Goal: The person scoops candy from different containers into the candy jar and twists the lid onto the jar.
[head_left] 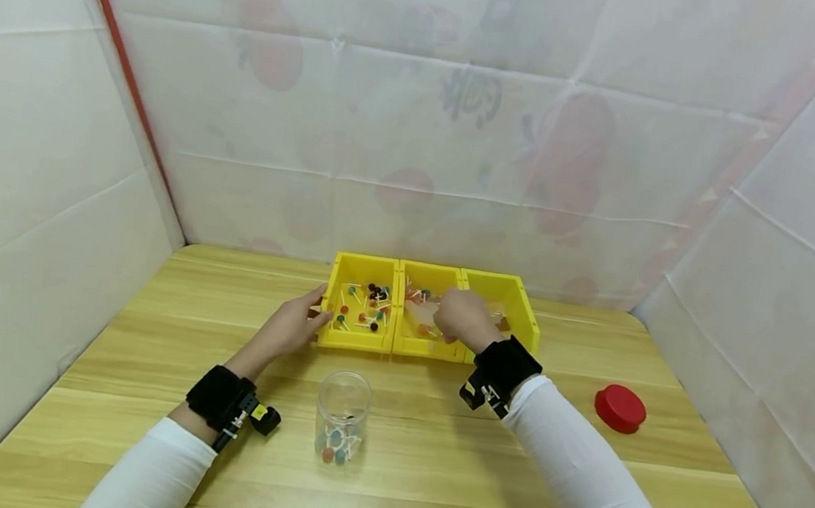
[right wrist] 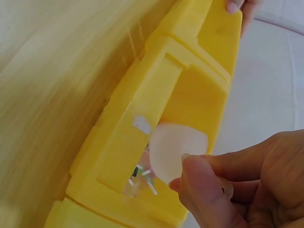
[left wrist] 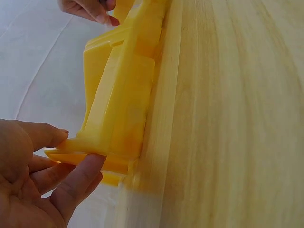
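Three yellow bins stand in a row at the table's far side. The left bin [head_left: 356, 336] holds several small lollipops [head_left: 369, 307]. My left hand [head_left: 316, 312] pinches that bin's front left corner; in the left wrist view the left hand [left wrist: 80, 148] has the thumb under and a finger over the bin's rim [left wrist: 118, 109]. My right hand [head_left: 456, 317] reaches over the middle bin [head_left: 421, 346]. Close up, the right hand [right wrist: 190, 166] pinches a pale round piece [right wrist: 175, 145] above the bin's wall [right wrist: 128, 142]. A clear jar [head_left: 342, 414] with a few lollipops stands in front.
The right bin [head_left: 521, 313] sits beside my right hand. A red lid [head_left: 620, 408] lies on the wooden table [head_left: 135, 391] at the right. White sheeted walls close in the back and both sides.
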